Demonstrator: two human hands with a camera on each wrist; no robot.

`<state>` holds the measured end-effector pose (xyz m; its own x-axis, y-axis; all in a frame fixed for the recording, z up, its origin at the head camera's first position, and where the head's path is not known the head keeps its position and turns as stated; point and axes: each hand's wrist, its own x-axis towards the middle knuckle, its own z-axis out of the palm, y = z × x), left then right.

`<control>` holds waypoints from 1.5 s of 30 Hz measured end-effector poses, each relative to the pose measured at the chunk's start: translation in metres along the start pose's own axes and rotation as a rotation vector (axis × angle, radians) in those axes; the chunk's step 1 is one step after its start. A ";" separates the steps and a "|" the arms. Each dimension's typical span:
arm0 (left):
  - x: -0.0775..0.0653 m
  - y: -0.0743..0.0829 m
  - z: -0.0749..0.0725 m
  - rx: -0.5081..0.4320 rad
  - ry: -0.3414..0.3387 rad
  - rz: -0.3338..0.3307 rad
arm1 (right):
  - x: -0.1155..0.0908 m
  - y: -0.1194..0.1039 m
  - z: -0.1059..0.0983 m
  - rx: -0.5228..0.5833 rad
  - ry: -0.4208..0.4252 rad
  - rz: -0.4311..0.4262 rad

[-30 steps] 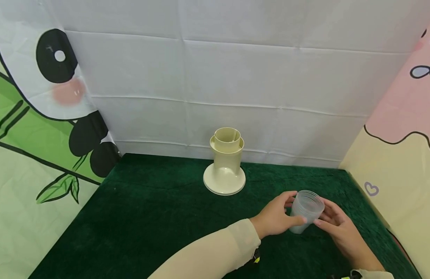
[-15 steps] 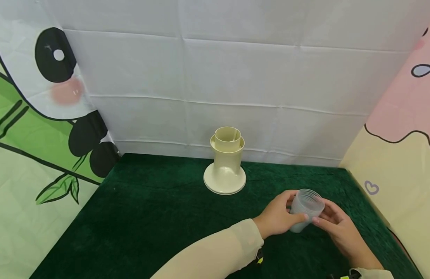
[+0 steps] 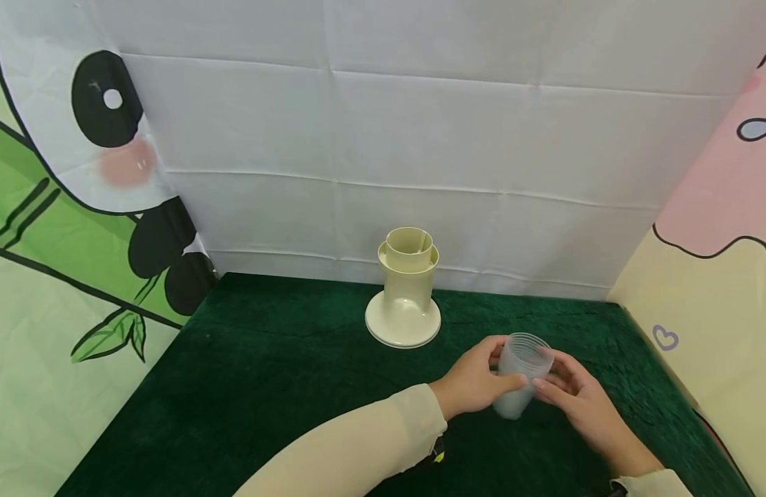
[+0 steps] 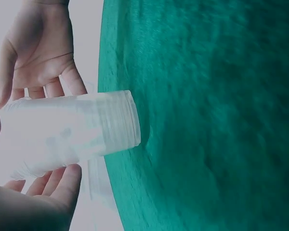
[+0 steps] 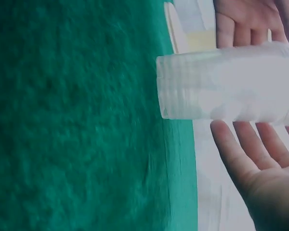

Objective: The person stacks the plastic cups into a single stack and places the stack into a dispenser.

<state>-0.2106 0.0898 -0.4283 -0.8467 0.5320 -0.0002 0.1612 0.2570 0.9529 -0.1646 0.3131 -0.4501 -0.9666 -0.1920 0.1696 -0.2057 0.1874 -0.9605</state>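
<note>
A stack of clear plastic cups is held between both hands above the green cloth, rims up and slightly tilted. My left hand grips its left side, thumb across the near face and fingers behind. From the right, my right hand holds it with thumb and fingertips. Several nested rims show at the end of the cup stack in the left wrist view. In the right wrist view, fingers of both hands lie along opposite sides of the cups.
A cream plastic stand with a round base and two nested open tubes stands at the back middle. Green cloth covers the table. A white sheet hangs behind, with printed cartoon sheets on both sides.
Both hands have carried the cup stack a little to the left, mostly in the last half second. The hold looks the same, and the stand has not moved on the table.
</note>
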 end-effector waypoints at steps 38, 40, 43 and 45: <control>-0.030 0.057 -0.115 0.086 0.063 0.058 | 0.087 -0.104 0.043 -0.420 -0.172 -0.089; -0.028 0.065 -0.122 0.107 0.087 0.057 | 0.095 -0.113 0.043 -0.426 -0.171 -0.093; -0.027 0.077 -0.133 0.157 0.121 0.054 | 0.108 -0.126 0.044 -0.409 -0.178 -0.096; -0.025 0.084 -0.141 0.176 0.134 0.066 | 0.116 -0.133 0.045 -0.383 -0.187 -0.101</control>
<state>-0.2469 -0.0155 -0.3053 -0.8896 0.4430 0.1117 0.2940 0.3680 0.8821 -0.2425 0.2226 -0.3124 -0.9017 -0.3920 0.1823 -0.3739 0.4953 -0.7842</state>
